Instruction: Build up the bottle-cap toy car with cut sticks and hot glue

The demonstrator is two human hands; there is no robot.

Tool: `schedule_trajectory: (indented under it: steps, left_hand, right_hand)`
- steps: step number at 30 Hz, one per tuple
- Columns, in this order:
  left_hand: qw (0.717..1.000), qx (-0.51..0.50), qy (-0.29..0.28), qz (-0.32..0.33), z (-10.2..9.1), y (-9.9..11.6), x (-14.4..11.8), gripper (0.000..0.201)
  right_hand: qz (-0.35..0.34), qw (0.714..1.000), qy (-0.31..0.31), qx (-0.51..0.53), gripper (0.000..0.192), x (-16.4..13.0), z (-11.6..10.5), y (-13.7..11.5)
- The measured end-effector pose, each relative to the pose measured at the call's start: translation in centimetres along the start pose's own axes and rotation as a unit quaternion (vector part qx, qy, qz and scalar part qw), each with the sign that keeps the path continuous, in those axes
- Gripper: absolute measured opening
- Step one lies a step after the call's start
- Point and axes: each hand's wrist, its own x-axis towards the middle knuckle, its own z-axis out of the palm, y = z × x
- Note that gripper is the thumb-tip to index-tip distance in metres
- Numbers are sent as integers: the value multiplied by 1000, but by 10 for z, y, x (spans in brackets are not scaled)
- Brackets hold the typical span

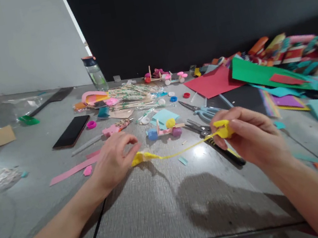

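Observation:
My right hand [251,135] is closed in a pinch on a lump of soft yellow modelling clay [223,129], held above the table. From it a thin stretched yellow strand [188,147] sags leftward to a second yellow clay piece [144,157], which seems partly in clear wrap. My left hand [115,159] is closed on the left end of that piece, low over the table; its fingertips partly hide the end. Just beyond the strand stands a small model [165,131] of sticks with blue, purple and yellow clay balls.
Black-handled pliers [222,148] and blue-handled scissors [203,112] lie near my right hand. Pink strips [75,169], a phone [71,132] and a glue-gun-like pink tool [114,129] lie left. Behind are a bottle [95,73], wrapped sticks [134,92] and coloured sheets [212,81].

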Motion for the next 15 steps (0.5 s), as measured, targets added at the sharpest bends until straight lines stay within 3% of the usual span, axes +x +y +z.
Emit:
schedule_trajectory:
  steps: [3, 6, 12, 15]
  left_hand:
    - [991, -31, -79, 105, 7, 8, -1, 33]
    - [984, -5, -125, 124, 17, 9, -1, 20]
    - [993, 18, -65, 100, 24, 1, 1, 12]
    - [993, -11, -23, 119, 20, 8, 1, 6]
  right_hand:
    - [-11, 999, 21, 26, 10, -2, 0, -7]
    - [-14, 998, 44, 52, 15, -3, -4, -20]
    - [-49, 985, 156, 60, 23, -3, -18, -39]
    - [-27, 996, 82, -29, 16, -5, -7, -21]
